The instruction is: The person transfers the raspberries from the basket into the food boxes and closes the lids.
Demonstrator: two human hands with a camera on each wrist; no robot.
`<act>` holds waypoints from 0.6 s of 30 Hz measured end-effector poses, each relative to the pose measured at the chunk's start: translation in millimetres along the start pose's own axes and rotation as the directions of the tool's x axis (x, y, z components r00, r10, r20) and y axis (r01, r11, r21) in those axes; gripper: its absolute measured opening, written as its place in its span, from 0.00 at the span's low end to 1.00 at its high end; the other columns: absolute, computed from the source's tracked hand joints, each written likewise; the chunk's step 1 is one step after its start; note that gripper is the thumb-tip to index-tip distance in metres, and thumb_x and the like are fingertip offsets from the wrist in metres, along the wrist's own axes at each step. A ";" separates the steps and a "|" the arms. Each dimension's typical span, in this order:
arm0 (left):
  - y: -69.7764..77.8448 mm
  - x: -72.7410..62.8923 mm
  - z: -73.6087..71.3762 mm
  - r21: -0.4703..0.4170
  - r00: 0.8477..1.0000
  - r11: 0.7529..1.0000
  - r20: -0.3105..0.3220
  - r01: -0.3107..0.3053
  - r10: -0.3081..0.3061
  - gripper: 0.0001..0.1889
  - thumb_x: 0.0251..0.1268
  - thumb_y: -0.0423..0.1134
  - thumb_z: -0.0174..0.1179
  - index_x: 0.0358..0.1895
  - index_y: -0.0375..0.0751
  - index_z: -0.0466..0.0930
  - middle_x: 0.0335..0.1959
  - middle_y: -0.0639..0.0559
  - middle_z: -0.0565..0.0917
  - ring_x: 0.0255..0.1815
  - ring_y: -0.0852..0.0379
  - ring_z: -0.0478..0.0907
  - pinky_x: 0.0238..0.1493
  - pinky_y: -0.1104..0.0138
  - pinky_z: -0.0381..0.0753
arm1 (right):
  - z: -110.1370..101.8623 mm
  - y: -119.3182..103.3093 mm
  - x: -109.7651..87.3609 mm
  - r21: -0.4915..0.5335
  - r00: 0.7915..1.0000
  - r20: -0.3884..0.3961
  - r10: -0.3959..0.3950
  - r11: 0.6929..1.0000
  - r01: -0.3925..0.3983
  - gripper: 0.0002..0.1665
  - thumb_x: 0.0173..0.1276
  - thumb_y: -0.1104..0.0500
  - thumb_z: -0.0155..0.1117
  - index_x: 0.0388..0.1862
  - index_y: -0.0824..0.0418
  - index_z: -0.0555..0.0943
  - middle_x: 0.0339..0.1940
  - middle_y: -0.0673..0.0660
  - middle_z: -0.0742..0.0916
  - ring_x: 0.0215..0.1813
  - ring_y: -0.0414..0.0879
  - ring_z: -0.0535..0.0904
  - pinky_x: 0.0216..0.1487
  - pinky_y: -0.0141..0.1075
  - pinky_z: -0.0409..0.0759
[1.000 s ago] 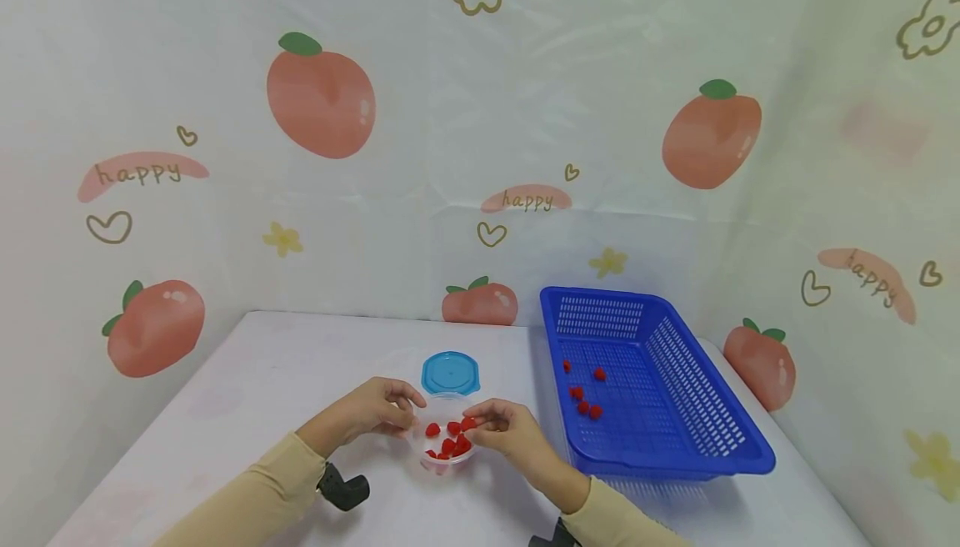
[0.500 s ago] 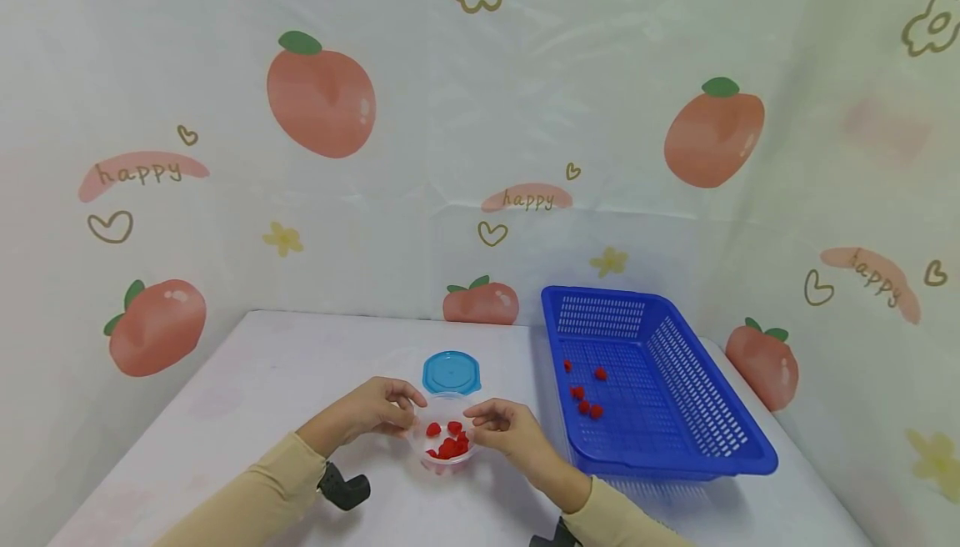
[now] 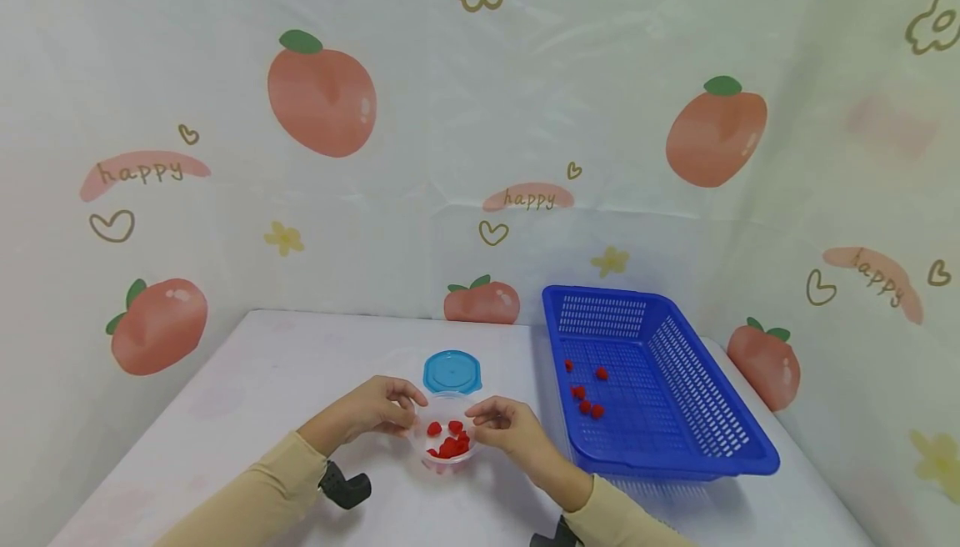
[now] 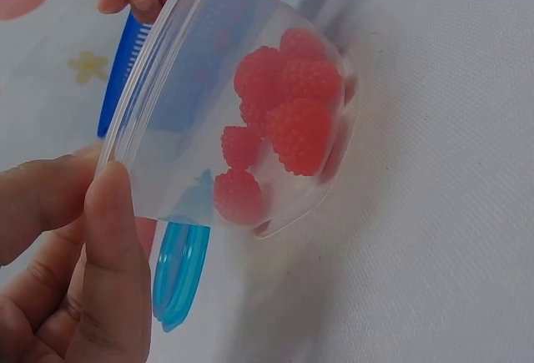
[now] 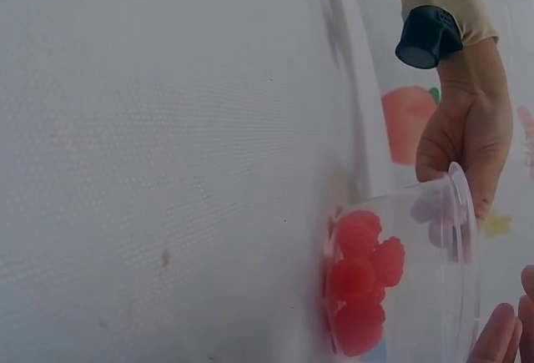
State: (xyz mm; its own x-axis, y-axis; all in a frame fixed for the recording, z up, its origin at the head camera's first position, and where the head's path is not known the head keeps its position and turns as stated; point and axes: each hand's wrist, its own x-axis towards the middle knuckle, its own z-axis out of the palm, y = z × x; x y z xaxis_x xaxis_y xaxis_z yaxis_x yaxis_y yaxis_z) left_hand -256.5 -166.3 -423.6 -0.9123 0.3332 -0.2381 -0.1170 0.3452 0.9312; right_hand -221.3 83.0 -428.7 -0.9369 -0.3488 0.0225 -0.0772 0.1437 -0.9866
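A clear round plastic tub [image 3: 442, 465] stands on the white table with several red raspberries [image 4: 300, 133] in its bottom. My left hand [image 3: 375, 407] pinches the tub's rim on its left side, the thumb showing large in the left wrist view. My right hand [image 3: 513, 434] hovers at the right side of the rim, fingertips together over the opening, with no berry visible between them. In the right wrist view only a few right fingers [image 5: 501, 338] show beside the rim. Behind the tub lies a blue lid [image 3: 452, 372].
A large blue plastic basket [image 3: 675, 468] stands to the right with several loose raspberries [image 3: 597, 411] along its left side. A patterned curtain [image 3: 420, 113] hangs behind the table [image 3: 322, 347]. Each wrist carries a black camera [image 3: 345, 490].
A raspberry at my right fingertips has dropped into the tub among the others. Both hands have stayed almost in place.
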 end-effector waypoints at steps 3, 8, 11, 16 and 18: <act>0.6 -0.1 0.1 0.003 1.000 1.000 -0.003 0.000 0.000 0.15 0.57 0.28 0.64 0.48 0.29 0.78 0.30 0.48 0.76 0.28 0.55 0.78 0.35 0.67 0.85 | -0.6 -2.1 -0.1 -0.007 1.000 -0.006 0.000 1.000 0.000 0.16 0.60 0.69 0.66 0.46 0.74 0.79 0.39 0.64 0.83 0.35 0.41 0.78 0.40 0.26 0.81; 0.1 0.4 0.0 0.009 1.000 1.000 -0.002 0.000 0.000 0.15 0.57 0.28 0.64 0.48 0.29 0.78 0.30 0.48 0.76 0.28 0.55 0.78 0.35 0.67 0.85 | -2.2 -8.7 -3.1 -0.017 1.000 -0.007 -0.001 1.000 0.001 0.18 0.62 0.65 0.66 0.49 0.73 0.77 0.38 0.53 0.82 0.36 0.42 0.77 0.41 0.27 0.81; -1.3 1.3 -0.3 0.014 1.000 1.000 -0.002 0.000 0.000 0.15 0.57 0.28 0.64 0.48 0.30 0.78 0.30 0.48 0.77 0.28 0.55 0.78 0.35 0.67 0.85 | -4.2 -14.9 -7.4 -0.010 0.999 0.027 -0.021 1.000 0.022 0.19 0.64 0.65 0.65 0.51 0.74 0.75 0.39 0.58 0.81 0.38 0.43 0.77 0.42 0.26 0.80; -1.3 0.6 -0.6 0.014 1.000 1.000 -0.002 -0.001 0.001 0.14 0.57 0.28 0.64 0.48 0.30 0.78 0.30 0.47 0.77 0.29 0.55 0.78 0.35 0.67 0.85 | -14.0 -33.3 -17.3 -0.008 0.991 0.111 -0.072 0.997 0.073 0.20 0.66 0.65 0.63 0.53 0.74 0.73 0.44 0.65 0.80 0.42 0.45 0.77 0.45 0.26 0.80; -0.2 -0.2 -0.2 0.016 1.000 1.000 -0.004 0.001 -0.001 0.14 0.58 0.28 0.64 0.48 0.30 0.78 0.30 0.47 0.77 0.29 0.55 0.78 0.35 0.67 0.85 | -21.1 -42.7 -19.9 -0.020 0.989 0.123 -0.084 0.996 0.087 0.20 0.66 0.64 0.64 0.54 0.72 0.73 0.43 0.60 0.80 0.43 0.45 0.77 0.46 0.28 0.80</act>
State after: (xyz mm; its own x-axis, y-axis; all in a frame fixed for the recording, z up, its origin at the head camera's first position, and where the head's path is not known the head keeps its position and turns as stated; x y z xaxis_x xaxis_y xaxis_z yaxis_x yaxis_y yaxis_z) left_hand -256.3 -166.6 -423.7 -0.9136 0.3296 -0.2383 -0.1119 0.3595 0.9264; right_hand -206.5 103.3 -383.6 -0.8781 -0.4709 0.0852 -0.1655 0.1317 -0.9774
